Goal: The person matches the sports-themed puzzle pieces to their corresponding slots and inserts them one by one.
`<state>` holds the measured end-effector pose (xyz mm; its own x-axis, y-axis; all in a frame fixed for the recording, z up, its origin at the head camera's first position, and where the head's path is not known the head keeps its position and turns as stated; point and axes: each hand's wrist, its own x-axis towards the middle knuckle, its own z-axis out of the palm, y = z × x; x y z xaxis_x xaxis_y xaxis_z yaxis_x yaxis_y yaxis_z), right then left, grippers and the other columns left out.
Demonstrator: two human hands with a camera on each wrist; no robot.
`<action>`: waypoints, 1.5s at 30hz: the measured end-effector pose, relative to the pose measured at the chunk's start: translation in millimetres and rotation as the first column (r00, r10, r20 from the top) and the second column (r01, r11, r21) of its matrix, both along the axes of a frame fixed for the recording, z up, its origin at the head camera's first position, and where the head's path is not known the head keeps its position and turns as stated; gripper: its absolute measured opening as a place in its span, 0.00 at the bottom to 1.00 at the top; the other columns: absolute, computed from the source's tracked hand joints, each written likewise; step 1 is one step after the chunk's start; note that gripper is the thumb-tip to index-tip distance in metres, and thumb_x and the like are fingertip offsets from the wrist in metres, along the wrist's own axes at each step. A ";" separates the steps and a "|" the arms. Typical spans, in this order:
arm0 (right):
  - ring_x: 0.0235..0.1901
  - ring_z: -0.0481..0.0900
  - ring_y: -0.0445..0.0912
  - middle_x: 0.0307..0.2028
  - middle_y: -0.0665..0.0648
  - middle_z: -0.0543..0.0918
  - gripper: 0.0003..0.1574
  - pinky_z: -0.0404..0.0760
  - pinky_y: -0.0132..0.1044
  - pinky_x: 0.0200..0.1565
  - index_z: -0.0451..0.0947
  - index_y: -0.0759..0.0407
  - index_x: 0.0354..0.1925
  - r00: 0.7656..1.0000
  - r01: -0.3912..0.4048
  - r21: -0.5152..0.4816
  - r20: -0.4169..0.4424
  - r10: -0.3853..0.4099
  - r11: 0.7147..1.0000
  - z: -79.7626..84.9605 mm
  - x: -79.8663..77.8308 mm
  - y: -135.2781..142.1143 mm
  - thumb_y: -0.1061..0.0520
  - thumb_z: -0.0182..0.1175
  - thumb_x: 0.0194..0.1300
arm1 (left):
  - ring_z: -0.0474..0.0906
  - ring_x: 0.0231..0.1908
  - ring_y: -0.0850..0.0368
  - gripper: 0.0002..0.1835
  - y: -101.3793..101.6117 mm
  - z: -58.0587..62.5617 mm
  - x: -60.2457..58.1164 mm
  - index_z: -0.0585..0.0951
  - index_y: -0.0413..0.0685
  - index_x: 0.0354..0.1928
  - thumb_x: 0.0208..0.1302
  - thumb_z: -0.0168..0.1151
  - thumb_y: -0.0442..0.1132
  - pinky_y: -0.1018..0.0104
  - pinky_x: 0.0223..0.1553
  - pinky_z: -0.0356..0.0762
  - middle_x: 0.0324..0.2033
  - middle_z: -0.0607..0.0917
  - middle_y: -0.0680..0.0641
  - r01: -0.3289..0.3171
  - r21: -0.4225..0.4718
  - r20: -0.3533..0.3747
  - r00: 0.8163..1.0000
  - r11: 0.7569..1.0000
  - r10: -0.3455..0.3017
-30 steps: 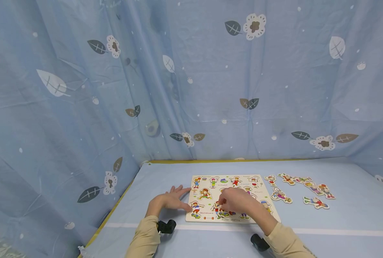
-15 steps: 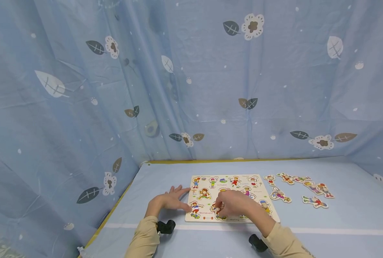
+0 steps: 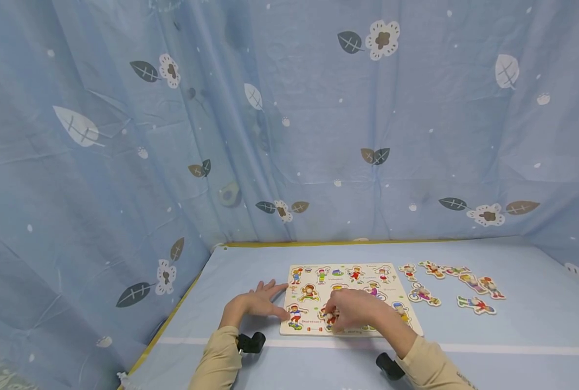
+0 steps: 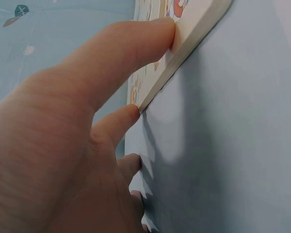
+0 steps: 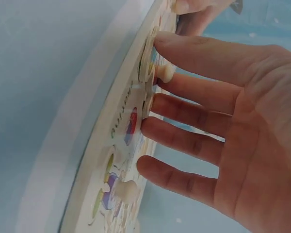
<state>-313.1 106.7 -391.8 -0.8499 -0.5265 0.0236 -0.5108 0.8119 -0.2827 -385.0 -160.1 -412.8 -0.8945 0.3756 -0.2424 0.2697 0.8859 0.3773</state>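
Observation:
A cream wooden knob puzzle board [image 3: 397,332] printed with sports figures lies flat on the table. My left hand [image 3: 260,302] rests at its left edge, fingers spread and thumb touching the board's face near the corner. My right hand [image 3: 358,310] is over the front middle of the board, holding a figure puzzle piece [image 5: 146,56] at its slot. In the right wrist view the thumb touches the piece's edge and the index finger is by its round knob [image 5: 165,73]. The other fingertips touch or nearly touch the board. The hand partly covers the piece in the head view.
Several loose figure pieces lie right of the board, among them a cyclist piece [image 3: 423,294] and a separate piece [image 3: 476,305] nearer the front. A white stripe [image 3: 514,351] crosses the blue tablecloth. A blue patterned curtain [image 3: 319,124] hangs behind and at the left.
My right hand has brought the piece from a tilted pose down against the board, and the thumb has shifted toward the board's front edge. The left hand stays in place.

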 end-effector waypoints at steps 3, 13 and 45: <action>0.32 0.73 0.40 0.39 0.45 0.81 0.24 0.77 0.38 0.38 0.87 0.52 0.46 1.000 -0.002 0.023 0.015 0.001 1.000 1.1 0.1 -0.7 0.56 0.73 0.45 | 0.39 0.76 0.34 0.51 0.1 0.1 0.0 0.60 0.62 0.76 0.50 0.68 0.65 0.35 0.72 0.41 0.77 0.52 0.41 -0.008 -0.001 0.003 1.000 1.000 0.008; 0.32 0.72 0.38 0.38 0.47 0.81 0.25 0.78 0.36 0.40 0.87 0.55 0.47 0.998 -0.060 0.005 -0.018 0.060 0.998 -1.2 -3.6 -3.6 0.57 0.71 0.46 | 0.40 0.76 0.34 0.50 -0.4 -1.3 0.9 0.62 0.63 0.75 0.50 0.69 0.64 0.34 0.72 0.43 0.77 0.53 0.41 -0.018 -0.007 -0.002 1.000 1.000 0.018; 0.32 0.71 0.38 0.36 0.45 0.78 0.18 0.77 0.34 0.37 0.87 0.50 0.44 0.992 -0.084 0.034 -0.096 0.087 0.996 -9.3 -22.2 -58.9 0.52 0.72 0.51 | 0.39 0.76 0.33 0.46 1.8 4.9 1.0 0.62 0.61 0.75 0.54 0.64 0.61 0.33 0.72 0.42 0.77 0.53 0.40 -0.005 -0.004 0.013 1.000 1.000 0.005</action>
<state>-335.3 47.9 -401.1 -0.7961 -0.5989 0.0871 -0.6027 0.7715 -0.2041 -383.9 -158.3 -408.0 -0.8932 0.3704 -0.2551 0.2607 0.8886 0.3775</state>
